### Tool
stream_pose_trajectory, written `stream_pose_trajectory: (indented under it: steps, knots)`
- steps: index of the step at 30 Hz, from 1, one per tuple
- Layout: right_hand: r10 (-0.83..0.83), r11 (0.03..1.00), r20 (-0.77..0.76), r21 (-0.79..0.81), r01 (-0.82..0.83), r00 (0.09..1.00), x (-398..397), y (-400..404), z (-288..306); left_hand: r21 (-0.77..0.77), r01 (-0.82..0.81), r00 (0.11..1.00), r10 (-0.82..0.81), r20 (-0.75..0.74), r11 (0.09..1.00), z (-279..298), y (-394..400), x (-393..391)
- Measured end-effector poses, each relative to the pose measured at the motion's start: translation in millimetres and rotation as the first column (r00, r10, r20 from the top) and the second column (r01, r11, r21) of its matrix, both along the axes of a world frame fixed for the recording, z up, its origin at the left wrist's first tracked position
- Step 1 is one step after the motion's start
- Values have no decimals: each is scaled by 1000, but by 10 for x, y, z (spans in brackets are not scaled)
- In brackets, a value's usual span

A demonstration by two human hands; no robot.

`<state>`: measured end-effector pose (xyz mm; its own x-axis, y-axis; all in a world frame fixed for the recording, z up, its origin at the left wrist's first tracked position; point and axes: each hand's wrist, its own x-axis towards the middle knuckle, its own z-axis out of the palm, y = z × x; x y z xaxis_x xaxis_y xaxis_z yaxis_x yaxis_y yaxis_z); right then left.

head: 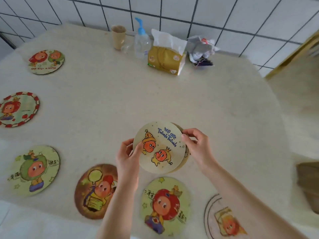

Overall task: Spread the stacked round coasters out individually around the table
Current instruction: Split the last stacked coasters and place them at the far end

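Remaining stack of coasters is held above the counter, near its front edge, between both hands. Left hand curls round the left rim, thumb lying on the printed face; right hand pinches the right rim, fingertips on the top disc's edge, apparently starting to separate it. At least one further disc edge shows behind the top one at right; exact count cannot be read. Judgement: discs look thin, rigid and light, board-like, flat faces probably slick against each other, so the rim is the sensible hold, with a thumb sliding the top one off. Being round, no long axis; the face tilts up toward the camera, and the "we are Twinkle Twinkle" lettering slopes down to the right. Six coasters already lie flat and separate along the left and near sides, e.g. the red-bordered coaster at left.
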<state>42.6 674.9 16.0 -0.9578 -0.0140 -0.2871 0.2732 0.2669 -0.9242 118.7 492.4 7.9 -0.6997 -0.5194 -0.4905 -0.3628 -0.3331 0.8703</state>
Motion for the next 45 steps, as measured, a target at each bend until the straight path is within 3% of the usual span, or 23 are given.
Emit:
stream_pose_trajectory:
  steps: [7, 10, 20, 31, 39, 45]
  knots:
    - [11, 993, 36, 113, -15, 999, 562, 1690, 4, 158, -50, 997, 41, 58, 986, 83, 1731, 537]
    - [-31, 990, 51, 142, 23, 998, 776, 2190, 93, 148, -6, 997, -6, 82, 989, 148, 2181, 695]
    - [-214, 957, 120, 226, 183, 970, 929, 2823, 87, 89, 241, 966, -248, 68, 966, 131, 2675, 441]
    - [-268, 950, 221, 225, 218, 938, -293, 3010, 94, -71, 301, 951, -295, 93, 951, 114, 2928, -823]
    - [-114, 970, 397, 243, 15, 911, -849, 3157, -196, -210, 296, 938, -242, 250, 932, -231, 3102, -1307]
    - [62, 890, 350, 405, -210, 935, -946, 3164, -400, -331, 308, 913, -178, 368, 892, -337, 3183, -1345]
